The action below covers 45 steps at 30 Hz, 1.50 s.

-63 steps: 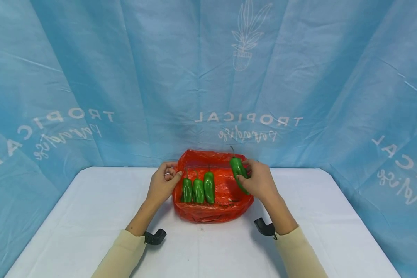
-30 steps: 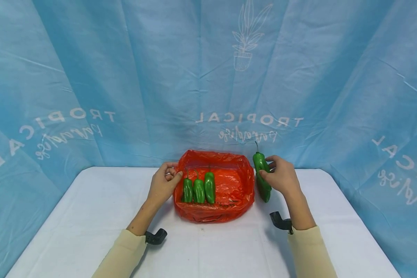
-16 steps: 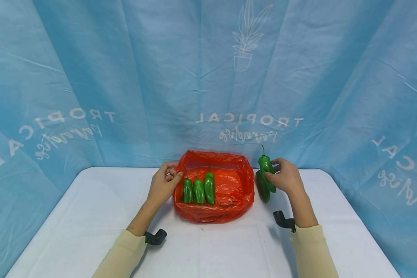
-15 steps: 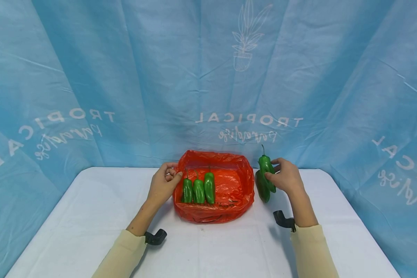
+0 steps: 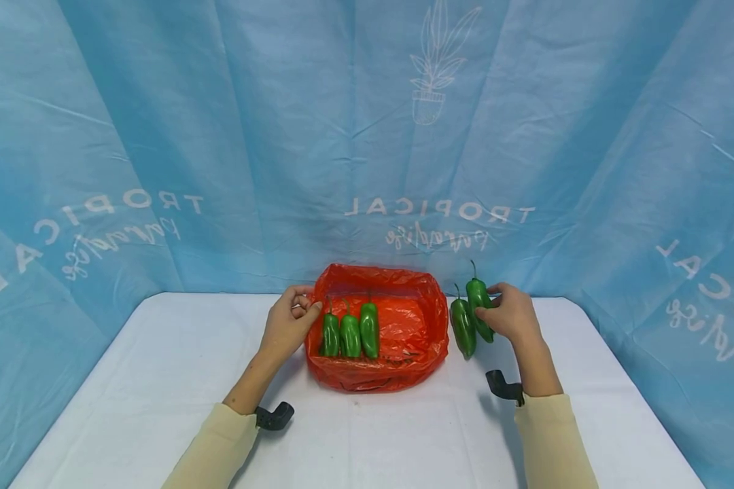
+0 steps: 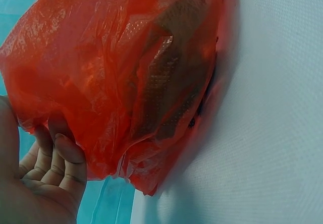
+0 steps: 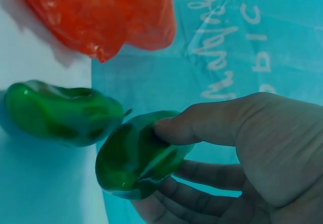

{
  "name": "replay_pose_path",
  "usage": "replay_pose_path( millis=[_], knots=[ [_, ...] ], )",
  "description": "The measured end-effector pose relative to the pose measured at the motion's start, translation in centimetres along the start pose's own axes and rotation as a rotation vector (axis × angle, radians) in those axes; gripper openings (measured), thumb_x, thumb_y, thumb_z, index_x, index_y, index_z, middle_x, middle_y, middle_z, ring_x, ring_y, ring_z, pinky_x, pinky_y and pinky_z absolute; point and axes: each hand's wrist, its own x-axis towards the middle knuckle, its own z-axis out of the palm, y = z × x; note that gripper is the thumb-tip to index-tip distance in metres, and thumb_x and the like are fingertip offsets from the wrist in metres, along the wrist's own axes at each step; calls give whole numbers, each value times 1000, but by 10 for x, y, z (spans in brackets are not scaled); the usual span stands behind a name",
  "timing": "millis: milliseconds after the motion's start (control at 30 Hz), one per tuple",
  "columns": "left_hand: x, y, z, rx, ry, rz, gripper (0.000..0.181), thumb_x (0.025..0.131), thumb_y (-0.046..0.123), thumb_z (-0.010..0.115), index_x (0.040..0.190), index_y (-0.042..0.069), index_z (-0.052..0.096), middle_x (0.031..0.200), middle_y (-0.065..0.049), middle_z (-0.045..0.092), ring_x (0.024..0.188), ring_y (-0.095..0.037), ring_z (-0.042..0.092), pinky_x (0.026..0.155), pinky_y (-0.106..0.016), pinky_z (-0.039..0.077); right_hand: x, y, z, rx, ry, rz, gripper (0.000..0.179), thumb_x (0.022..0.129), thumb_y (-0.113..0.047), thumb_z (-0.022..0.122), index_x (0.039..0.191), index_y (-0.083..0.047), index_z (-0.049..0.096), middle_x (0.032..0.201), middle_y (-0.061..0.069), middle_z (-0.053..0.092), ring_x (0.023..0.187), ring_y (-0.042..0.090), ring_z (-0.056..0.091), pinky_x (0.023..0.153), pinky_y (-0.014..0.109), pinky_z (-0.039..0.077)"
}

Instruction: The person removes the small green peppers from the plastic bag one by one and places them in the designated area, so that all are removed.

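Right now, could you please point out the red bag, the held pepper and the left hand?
Red bag [image 5: 376, 377], head view, on its front wall.
Held pepper [image 5: 478, 296], head view, on its upper body.
Left hand [image 5: 283, 329], head view, on its back.

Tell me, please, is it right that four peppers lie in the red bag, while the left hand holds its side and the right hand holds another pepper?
Not quite: the head view shows three peppers in the red bag, not four. The rest stands: the left hand holds its side and the right hand holds another pepper.
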Motion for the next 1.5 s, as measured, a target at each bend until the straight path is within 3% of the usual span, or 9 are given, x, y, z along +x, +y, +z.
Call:
replay_pose_path(
  millis=[433, 867, 1500],
  knots=[
    [0, -1, 1, -3, -3, -5, 36, 103, 16, 70, 136, 8, 60, 93, -9, 59, 59, -10, 46, 52, -25, 38, 6, 15, 5, -42, -19, 75, 62, 90, -19, 78, 139, 12, 57, 121, 34, 67, 102, 45, 69, 77, 52, 60],
    [-1, 2, 1, -1, -7, -15, 38, 103, 18, 70, 138, 6, 60, 95, -10, 58, 59, -7, 47, 53, -25, 39, 8, 25, 12, -79, -28, 85, 58, 86, -16, 79, 132, 15, 61, 127, 36, 63, 107, 48, 66, 86, 58, 58],
    [-1, 2, 0, -1, -15, -12, 38, 103, 17, 70, 138, 6, 59, 95, -12, 59, 58, -8, 46, 54, -25, 40, 8, 25, 16, -128, -44, 105, 58, 85, -17, 78, 130, 16, 62, 122, 36, 65, 105, 45, 66, 86, 55, 58]
  ],
)
